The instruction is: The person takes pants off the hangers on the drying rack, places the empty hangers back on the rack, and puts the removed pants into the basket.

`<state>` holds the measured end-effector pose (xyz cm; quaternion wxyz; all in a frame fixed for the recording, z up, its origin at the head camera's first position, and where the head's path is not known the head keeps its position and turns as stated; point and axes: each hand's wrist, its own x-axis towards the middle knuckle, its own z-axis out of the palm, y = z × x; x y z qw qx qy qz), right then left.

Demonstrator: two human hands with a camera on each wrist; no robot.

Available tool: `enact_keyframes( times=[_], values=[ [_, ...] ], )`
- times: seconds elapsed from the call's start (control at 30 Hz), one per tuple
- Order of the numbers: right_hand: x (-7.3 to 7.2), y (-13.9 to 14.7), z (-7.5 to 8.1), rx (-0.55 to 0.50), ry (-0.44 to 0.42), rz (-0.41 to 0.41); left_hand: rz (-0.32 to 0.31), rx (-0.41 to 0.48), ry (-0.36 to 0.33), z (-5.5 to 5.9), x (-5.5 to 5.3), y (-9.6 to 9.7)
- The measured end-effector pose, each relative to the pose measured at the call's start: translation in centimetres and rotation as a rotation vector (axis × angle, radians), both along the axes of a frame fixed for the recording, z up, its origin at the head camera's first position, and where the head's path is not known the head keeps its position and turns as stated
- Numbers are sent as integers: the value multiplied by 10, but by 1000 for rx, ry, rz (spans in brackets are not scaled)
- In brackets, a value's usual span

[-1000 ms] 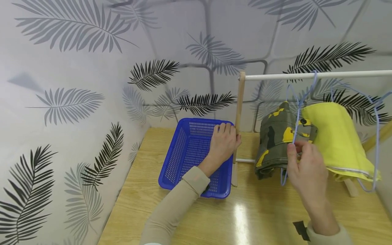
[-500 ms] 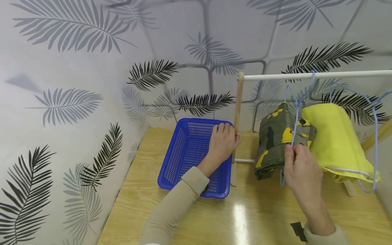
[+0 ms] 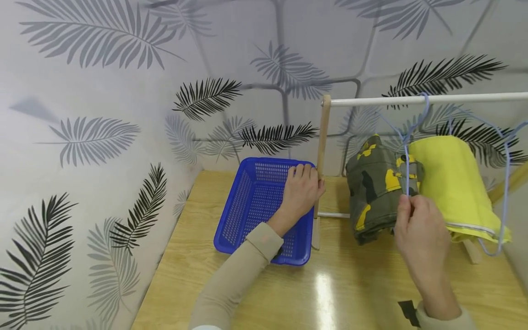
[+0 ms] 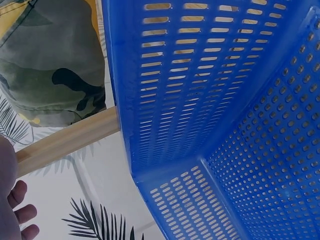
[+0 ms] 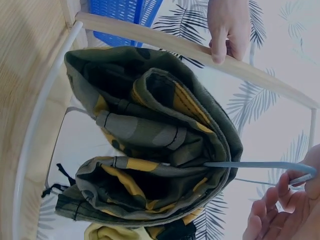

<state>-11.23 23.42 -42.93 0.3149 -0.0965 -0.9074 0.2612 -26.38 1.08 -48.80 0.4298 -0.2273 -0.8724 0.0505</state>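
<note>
My left hand (image 3: 300, 190) grips the wooden side post (image 3: 323, 137) of a small clothes rack, its wrist over the blue basket. In the right wrist view, the left thumb (image 5: 218, 47) bends around that post. My right hand (image 3: 425, 233) pinches the side of a light blue hanger (image 3: 407, 169), whose hook sits over the white rail (image 3: 379, 101). A folded camouflage garment (image 3: 373, 195) in grey-green and yellow drapes over this hanger. Its open folds (image 5: 150, 130) face the right wrist camera. The hanger's lower bar is mostly hidden inside the cloth.
A blue plastic basket (image 3: 231, 206) stands on the wooden table (image 3: 350, 288), left of the rack. Right of the camouflage garment, a yellow garment (image 3: 449, 183) hangs on another blue hanger (image 3: 506, 183). A lower white bar (image 3: 334, 215) joins the rack's base. Patterned wall behind.
My right hand has shifted slightly right with the hanger's side. The hanger has turned, and the camouflage garment's lower end has swung right. My left hand keeps its grip on the post.
</note>
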Motion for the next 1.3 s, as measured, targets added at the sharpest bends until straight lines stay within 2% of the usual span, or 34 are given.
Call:
enact_keyframes(
  times=[0.23, 0.37, 0.53, 0.73, 1.0, 1.17, 1.3],
  values=[
    [3, 2, -2, 68, 63, -78, -5, 3, -14, -1, -1, 1],
    [3, 5, -4, 112, 109, -117, -6, 11, 0, -2, -2, 2],
    [1, 11, -8, 128, 206, -134, -5, 19, 18, -3, -2, 2],
    [-2, 19, -13, 140, 333, -153, -3, 15, 0, -2, -1, 1],
    [-5, 25, -16, 222, 410, -129, -11, 19, -9, -3, -1, 1],
    [-8, 31, -15, 249, 489, -127, -11, 17, -8, -2, -2, 1],
    [-7, 37, -10, 289, 490, -94, -18, 17, 1, -2, -3, 1]
  ],
)
